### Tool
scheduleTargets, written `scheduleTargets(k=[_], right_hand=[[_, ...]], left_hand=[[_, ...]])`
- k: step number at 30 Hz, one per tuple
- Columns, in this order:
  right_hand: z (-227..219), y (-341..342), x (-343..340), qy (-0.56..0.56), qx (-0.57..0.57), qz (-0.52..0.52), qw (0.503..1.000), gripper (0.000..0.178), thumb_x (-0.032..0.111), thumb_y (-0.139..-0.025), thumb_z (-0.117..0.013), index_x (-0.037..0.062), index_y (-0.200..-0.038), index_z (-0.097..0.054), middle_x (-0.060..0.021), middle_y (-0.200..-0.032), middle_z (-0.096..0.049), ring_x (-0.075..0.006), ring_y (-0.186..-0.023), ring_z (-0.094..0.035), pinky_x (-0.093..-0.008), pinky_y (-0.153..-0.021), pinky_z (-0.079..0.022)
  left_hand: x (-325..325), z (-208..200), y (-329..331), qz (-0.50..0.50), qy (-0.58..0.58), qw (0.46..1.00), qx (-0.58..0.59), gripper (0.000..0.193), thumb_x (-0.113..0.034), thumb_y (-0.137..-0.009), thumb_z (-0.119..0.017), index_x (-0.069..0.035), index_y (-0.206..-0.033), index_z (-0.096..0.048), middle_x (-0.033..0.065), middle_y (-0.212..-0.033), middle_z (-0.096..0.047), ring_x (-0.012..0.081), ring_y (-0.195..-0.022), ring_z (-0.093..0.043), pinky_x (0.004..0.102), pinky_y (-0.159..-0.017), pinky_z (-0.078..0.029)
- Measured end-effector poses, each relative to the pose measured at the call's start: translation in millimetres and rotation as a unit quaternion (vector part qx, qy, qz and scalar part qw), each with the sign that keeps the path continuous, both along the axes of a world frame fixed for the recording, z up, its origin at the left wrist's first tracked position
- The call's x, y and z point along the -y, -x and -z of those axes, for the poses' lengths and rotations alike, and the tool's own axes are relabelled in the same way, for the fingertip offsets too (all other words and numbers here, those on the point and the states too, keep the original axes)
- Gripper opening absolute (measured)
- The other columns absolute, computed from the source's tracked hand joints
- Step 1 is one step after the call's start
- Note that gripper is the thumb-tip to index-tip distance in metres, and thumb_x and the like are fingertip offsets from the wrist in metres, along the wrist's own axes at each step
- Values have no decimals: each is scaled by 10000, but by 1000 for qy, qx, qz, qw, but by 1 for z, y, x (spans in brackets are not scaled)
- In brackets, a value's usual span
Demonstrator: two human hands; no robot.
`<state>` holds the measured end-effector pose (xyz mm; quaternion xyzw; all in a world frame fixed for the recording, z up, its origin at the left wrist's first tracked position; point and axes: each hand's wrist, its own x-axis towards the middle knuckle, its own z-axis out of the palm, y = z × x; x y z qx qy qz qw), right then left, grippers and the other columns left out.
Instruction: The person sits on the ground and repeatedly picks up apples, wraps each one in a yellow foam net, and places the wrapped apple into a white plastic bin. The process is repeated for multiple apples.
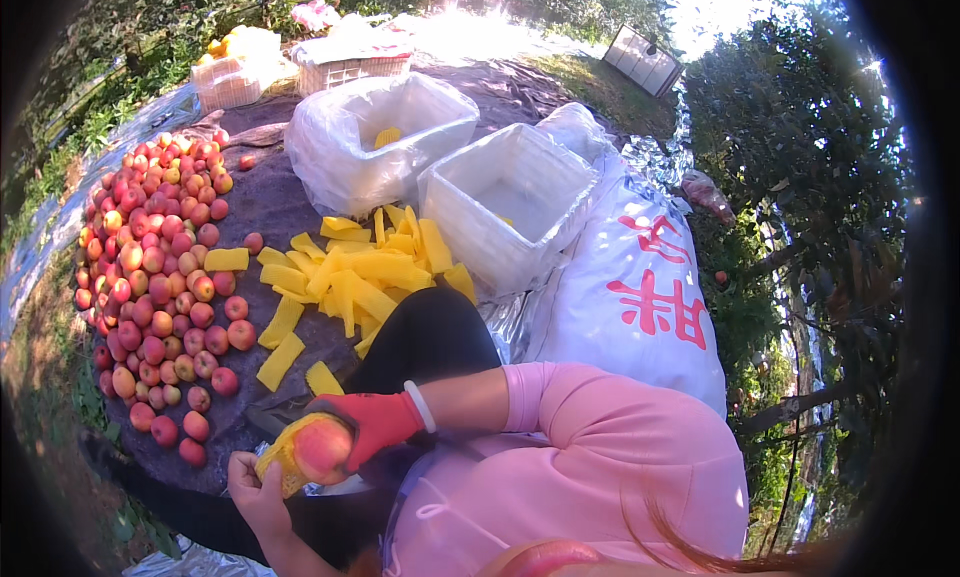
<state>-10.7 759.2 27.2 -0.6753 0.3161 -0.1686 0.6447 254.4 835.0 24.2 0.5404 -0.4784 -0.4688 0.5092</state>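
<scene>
A red-and-yellow apple [323, 448] rests in my right hand [378, 423], which wears a red glove and is closed around it. A yellow foam net sleeve [284, 461] is partly over the apple; its red side facing the glove stays bare. With bare fingers, my left hand [260, 495] pinches the sleeve's lower left edge. Just beyond my bent knee lies a loose heap of flat yellow foam sleeves [365, 272]. To the left spreads a large pile of red apples [160, 267], and one flat sleeve [227, 259] lies at its right edge.
Two white crates stand ahead: a plastic-lined one [345, 142] with a yellow sleeve inside, and another [480, 232] nearer. A stuffed white sack [640, 287] lies to the right. Farther back are a filled basket [355, 72] and a smaller crate [226, 85]. Dark cloth [262, 182] covers the ground.
</scene>
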Motion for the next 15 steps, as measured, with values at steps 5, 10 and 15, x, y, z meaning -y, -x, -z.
scheduleTargets(k=[5,10,15], right_hand=[[26,-18,9,43,77,124,988,922,255,-760,-971,37,-1496,-461,-157,-1359,-658,-225,-1285,-631,-390,-1099,-514],[36,-8,23,-20,156,138,978,971,101,-789,-955,35,-1580,-396,-146,-1528,-553,-228,-1379,-583,-408,-1154,-497],[29,-2,24,-13,228,141,963,1117,50,-795,-937,50,-1688,-267,-150,-1628,-482,-256,-1464,-529,-419,-1220,-444]], left_hand=[[-7,-18,65,-40,202,848,489,230,-92,-877,-799,-76,-977,-592,132,-884,-604,361,-754,-657,444,-640,-547],[-10,-12,81,-44,306,825,473,297,-117,-848,-812,-57,-1113,-693,88,-988,-623,246,-849,-689,329,-690,-580],[16,-5,54,-146,284,946,51,476,-190,-953,-769,3,-1356,-604,182,-1365,-609,277,-1240,-636,380,-1024,-524]])
